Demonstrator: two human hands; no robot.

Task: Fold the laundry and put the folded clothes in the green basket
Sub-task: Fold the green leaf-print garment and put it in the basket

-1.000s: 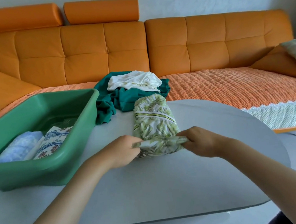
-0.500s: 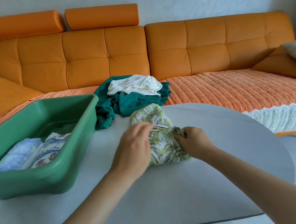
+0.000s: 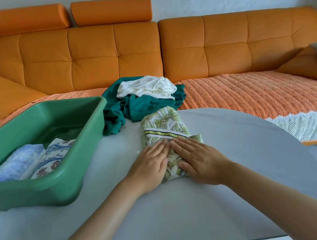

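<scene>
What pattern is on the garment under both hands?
The garment has a green leaf print on white with a striped band; head view.

Orange sofa (image 3: 243,42) behind grey table (image 3: 237,170); 2 headrests (image 3: 24,19).

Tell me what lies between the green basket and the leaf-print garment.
Only bare grey table separates the green basket from the leaf-print garment in the head view; the teal pile lies farther back.
</scene>
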